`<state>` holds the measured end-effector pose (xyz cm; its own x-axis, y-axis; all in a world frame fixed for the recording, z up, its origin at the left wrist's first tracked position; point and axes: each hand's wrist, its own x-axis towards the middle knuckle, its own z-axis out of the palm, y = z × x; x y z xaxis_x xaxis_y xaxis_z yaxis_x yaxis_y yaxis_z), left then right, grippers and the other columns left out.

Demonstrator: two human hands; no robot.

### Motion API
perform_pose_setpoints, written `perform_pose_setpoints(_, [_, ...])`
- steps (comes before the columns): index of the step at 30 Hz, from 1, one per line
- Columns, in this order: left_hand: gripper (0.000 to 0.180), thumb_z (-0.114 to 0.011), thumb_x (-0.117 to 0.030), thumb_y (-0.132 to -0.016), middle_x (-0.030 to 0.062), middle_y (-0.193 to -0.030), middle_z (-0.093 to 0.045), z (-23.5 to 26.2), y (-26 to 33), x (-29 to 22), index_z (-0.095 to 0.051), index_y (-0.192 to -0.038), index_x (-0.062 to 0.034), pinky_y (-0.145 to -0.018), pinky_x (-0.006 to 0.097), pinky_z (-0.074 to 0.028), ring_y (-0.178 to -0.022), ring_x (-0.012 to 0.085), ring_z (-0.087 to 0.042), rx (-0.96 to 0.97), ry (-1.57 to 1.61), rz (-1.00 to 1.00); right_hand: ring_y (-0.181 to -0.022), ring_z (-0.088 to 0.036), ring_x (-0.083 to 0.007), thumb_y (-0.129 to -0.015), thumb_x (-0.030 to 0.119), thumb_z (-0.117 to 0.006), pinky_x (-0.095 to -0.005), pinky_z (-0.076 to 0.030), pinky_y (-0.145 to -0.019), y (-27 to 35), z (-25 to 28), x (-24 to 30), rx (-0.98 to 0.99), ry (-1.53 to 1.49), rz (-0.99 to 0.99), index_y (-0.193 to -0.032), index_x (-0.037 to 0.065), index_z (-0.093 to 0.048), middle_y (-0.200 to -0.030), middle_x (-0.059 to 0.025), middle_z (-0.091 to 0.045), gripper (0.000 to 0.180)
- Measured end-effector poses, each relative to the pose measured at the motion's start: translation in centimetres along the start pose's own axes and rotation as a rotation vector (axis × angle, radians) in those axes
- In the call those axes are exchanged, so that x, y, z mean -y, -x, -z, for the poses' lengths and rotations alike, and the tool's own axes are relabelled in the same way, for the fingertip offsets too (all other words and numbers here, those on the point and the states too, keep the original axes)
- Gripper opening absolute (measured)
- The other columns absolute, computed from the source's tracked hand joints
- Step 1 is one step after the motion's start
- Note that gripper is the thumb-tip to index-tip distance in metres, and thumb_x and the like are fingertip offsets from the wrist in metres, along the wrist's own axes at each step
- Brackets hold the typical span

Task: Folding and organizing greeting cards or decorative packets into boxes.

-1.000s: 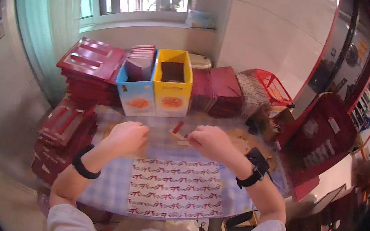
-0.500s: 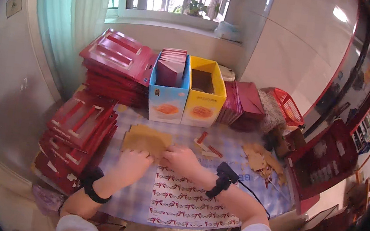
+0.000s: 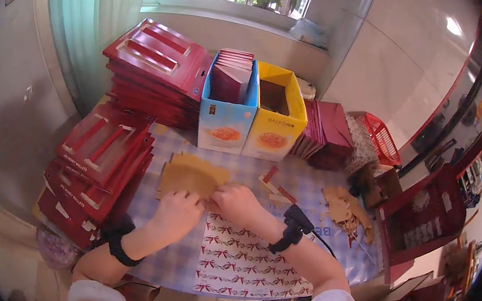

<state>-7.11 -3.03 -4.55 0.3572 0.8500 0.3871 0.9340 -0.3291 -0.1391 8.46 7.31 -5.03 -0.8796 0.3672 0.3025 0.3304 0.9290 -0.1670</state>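
Note:
A small layered pile of brown card (image 3: 193, 175) with stepped edges lies on the blue-checked tablecloth in front of me. My left hand (image 3: 180, 212) is closed at the pile's near edge, its fingers curled down onto the card. At the near right corner my right hand (image 3: 237, 205) pinches the card, its fingertips close to the left ones. What lies under the curled fingers is hidden. Beneath my right wrist is a white sheet (image 3: 246, 256) printed with rows of red bows and dark sprigs.
Stacks of dark red card packages (image 3: 96, 151) stand on the left. Behind are a blue box (image 3: 226, 126) holding envelopes and a yellow box (image 3: 273, 135). To the right lie torn brown scraps (image 3: 342, 208), red-and-white strips (image 3: 279, 185) and an open dark red carton (image 3: 419, 220).
The view has shifted slightly, so the boxes and stacks sit higher in the picture. Both hands stay at the card's near edge, with only a slight shift of the fingers.

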Motion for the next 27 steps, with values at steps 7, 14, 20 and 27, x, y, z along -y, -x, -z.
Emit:
perform_pose_setpoints(7, [0.023,-0.055,-0.014,-0.073,0.0039,-0.086,-0.055,0.4,-0.1,0.1,-0.062,-0.095,-0.0116,-0.067,0.035,-0.048,-0.083,0.0216,-0.057,0.181,0.03,0.04,-0.069,-0.06,-0.0322,-0.079,0.032,-0.058,-0.042,-0.049,-0.061,-0.3,-0.1,-0.6,-0.001,-0.108,-0.037,-0.071,0.004,-0.062,-0.072,-0.0134,-0.059,0.03])
perform_pose_setpoints(14, [0.024,-0.055,-0.013,-0.073,0.0032,-0.085,-0.055,0.7,-0.1,0.3,-0.062,-0.096,-0.0113,-0.067,0.035,-0.048,-0.082,0.0215,-0.057,0.16,0.031,0.029,-0.07,-0.058,-0.0297,-0.072,0.02,-0.062,-0.0395,-0.048,-0.062,-0.3,-0.4,-1.3,-0.029,-0.122,0.001,-0.075,0.006,-0.063,-0.072,-0.0112,-0.058,0.015])
perform_pose_setpoints(20, [0.026,-0.055,-0.014,-0.073,0.0029,-0.084,-0.054,0.5,0.1,0.5,-0.063,-0.098,-0.0117,-0.069,0.037,-0.047,-0.081,0.0213,-0.057,0.151,0.013,0.014,-0.07,-0.058,-0.0355,-0.079,0.023,-0.056,-0.0439,-0.047,-0.065,-0.9,0.6,-1.7,0.047,-0.299,-0.014,-0.078,0.003,-0.062,-0.076,-0.0164,-0.06,0.021])
perform_pose_setpoints(27, [0.021,-0.056,-0.014,-0.071,0.0023,-0.077,-0.055,0.0,-0.2,0.1,-0.063,-0.091,-0.0109,-0.067,0.034,-0.045,-0.076,0.0193,-0.058,0.011,0.032,-0.038,-0.073,-0.06,-0.0341,-0.08,0.018,-0.058,-0.0395,-0.049,-0.066,1.4,1.7,-2.8,-0.048,-0.406,-0.181,-0.085,0.004,-0.064,-0.079,-0.015,-0.061,0.016])
